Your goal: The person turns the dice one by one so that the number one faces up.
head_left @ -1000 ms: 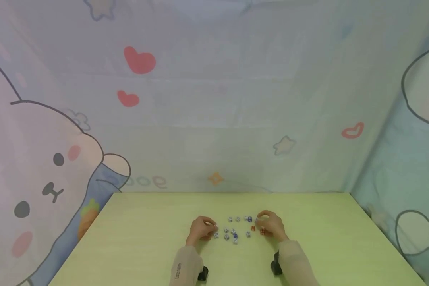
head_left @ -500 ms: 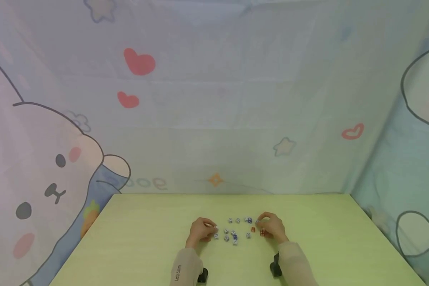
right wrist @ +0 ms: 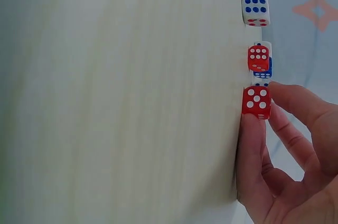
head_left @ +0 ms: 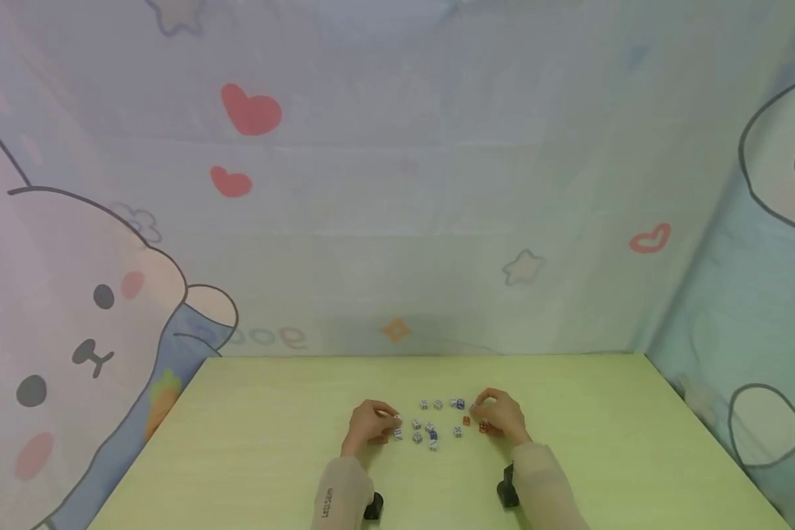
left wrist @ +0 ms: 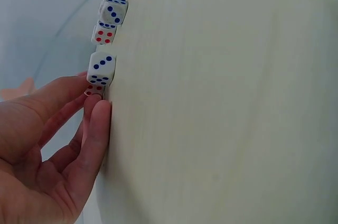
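left hand [head_left: 369, 422]: thumb and fingers pinch a white, red-pipped cube die [left wrist: 94, 91] behind a white, blue-pipped cube die [left wrist: 101, 67]. right hand [head_left: 503, 414]: fingertips pinch a small white cube die [head_left: 473, 406] beyond a red, white-pipped cube die [right wrist: 257, 102]. caution: a drifting thumb could displace either nearer die; a slack pinch could drop the held dice.

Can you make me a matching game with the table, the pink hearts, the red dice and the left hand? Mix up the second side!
1. table
2. pink hearts
3. red dice
4. left hand

A. close by the right hand
B. at the left edge of the dice group
C. pale yellow-green
D. on the backdrop

Pairs: 1-C, 2-D, 3-A, 4-B
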`<state>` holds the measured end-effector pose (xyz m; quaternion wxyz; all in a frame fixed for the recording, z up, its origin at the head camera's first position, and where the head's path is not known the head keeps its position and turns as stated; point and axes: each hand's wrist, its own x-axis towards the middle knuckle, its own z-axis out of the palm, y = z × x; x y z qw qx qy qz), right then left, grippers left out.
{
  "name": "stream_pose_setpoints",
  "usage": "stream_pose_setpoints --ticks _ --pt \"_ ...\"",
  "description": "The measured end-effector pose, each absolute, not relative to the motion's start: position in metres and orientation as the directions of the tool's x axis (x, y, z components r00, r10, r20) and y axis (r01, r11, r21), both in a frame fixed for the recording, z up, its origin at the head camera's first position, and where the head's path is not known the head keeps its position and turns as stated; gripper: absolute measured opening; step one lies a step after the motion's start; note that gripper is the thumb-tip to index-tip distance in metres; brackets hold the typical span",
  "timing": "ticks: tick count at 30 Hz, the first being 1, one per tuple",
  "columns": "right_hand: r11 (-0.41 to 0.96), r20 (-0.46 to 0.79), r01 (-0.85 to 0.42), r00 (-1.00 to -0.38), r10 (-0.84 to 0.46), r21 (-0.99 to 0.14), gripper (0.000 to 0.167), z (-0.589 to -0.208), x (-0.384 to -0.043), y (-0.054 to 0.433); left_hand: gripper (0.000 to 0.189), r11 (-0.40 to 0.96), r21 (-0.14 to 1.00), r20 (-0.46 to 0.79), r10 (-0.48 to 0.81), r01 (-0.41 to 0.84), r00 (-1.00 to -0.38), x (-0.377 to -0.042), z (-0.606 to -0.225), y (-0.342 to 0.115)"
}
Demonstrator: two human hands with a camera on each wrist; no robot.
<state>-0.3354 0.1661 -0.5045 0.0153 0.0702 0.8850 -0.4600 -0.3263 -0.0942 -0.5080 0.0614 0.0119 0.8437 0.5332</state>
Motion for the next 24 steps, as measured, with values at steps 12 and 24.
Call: stream_pose_setpoints --ticks 12,24 --pt "0.566 -0.085 0.123 -0.992 0.093 -0.815 0.016 -0.5036 -0.3345 0.164 0.018 0.446 0.894 -0.096 0.081 -0.05 -0.992 -0.3297 -0.5116 -0.0959" --pt "0.536 -0.125 0.147 -0.989 0.078 -0.832 0.018 -0.5066 -0.3381 0.1677 0.017 0.447 0.893 -0.093 0.082 -0.047 -0.992 -0.3295 -0.5092 -0.0943"
